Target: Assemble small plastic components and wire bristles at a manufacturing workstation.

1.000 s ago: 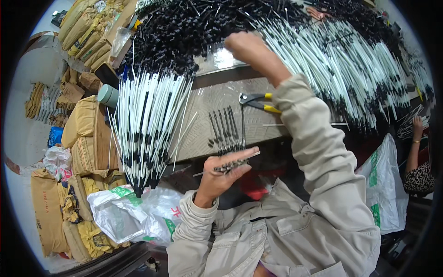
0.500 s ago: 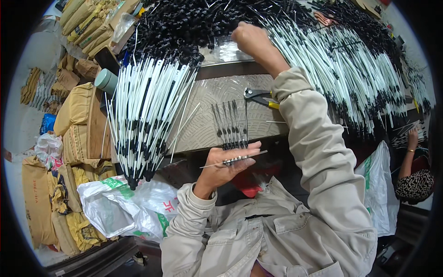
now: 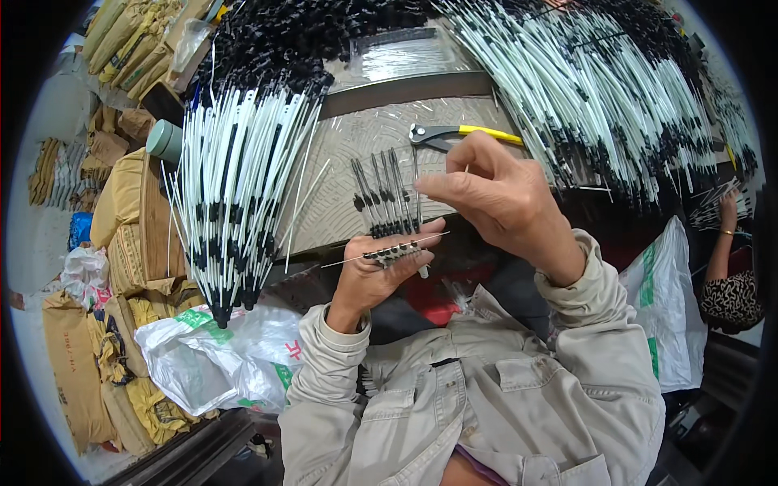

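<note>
My left hand [image 3: 377,271] is closed round a row of thin dark rods [image 3: 381,194] with black fittings. They stand side by side, fanned slightly upward from my fingers. A thin straight metal wire [image 3: 332,263] lies crosswise over the row and sticks out past both sides of the hand. To the right, my right hand [image 3: 510,194] is raised with its fingers pinched. A thin sliver like a pin [image 3: 467,169] shows at those fingers, mostly hidden. End-cutting pliers [image 3: 490,134] with yellow-and-black handles lie on the table just beyond this hand.
A clear tray of thin metal wires [image 3: 401,61] sits behind the patterned table mat [image 3: 340,146]. Large bundles of white-and-black sticks [image 3: 243,162] flank it, and black parts [image 3: 292,40] are heaped behind. White sacks [image 3: 215,356] hang low. At far right another person's arm [image 3: 721,235] shows.
My right hand has come back from the wire tray toward my left hand, its fingers pinched. The left hand still grips the rods. The whole view has shifted slightly.
</note>
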`<state>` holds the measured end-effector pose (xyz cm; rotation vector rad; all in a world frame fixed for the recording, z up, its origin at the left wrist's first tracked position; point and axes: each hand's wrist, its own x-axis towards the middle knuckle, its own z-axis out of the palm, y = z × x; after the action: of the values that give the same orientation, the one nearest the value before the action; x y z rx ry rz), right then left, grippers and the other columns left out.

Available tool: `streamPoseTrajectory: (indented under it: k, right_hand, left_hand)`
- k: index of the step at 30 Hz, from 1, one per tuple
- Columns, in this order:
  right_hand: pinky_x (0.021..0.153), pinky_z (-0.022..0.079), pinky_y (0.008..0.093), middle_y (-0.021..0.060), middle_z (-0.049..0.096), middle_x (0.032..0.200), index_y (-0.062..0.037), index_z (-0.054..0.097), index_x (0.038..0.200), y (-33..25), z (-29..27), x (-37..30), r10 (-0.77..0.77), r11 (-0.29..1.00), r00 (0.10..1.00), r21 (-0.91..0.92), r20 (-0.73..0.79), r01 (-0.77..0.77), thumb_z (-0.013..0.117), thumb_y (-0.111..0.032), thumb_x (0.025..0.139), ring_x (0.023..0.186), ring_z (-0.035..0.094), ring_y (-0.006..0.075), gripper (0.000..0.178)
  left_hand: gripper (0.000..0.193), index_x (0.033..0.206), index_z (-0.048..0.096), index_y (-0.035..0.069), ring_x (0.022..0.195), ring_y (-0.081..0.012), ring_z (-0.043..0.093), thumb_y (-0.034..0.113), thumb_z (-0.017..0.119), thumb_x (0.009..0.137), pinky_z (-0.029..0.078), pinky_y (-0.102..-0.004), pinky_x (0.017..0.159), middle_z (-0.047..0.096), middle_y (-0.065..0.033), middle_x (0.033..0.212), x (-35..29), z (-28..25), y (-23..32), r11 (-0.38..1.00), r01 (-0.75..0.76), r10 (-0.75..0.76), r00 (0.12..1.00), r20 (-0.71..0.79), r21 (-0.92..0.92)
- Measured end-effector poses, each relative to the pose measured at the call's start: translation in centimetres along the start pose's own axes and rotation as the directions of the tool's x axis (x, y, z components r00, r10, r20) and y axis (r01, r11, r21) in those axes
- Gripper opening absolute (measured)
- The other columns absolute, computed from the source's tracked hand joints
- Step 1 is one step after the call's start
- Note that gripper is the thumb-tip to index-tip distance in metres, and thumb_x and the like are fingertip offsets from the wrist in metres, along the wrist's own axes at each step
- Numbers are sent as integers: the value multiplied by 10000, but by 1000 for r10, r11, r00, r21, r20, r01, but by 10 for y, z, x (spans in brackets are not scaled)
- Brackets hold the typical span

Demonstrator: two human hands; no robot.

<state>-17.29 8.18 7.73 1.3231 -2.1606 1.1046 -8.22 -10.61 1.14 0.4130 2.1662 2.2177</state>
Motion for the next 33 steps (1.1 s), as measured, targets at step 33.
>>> streamPoseTrajectory:
  k: [33]
  right_hand:
    - [576, 497, 337, 136, 670, 756, -31, 690, 897, 15, -13, 37, 14, 921, 939, 362, 343, -146, 674, -82, 764, 653, 650, 287, 144]
  left_hand:
    - [252, 1027, 676, -12, 957, -210, 663, 114, 697, 810, 516, -304, 832, 678, -133, 1069, 4, -2, 1, 1000, 1, -1, 999, 38, 23]
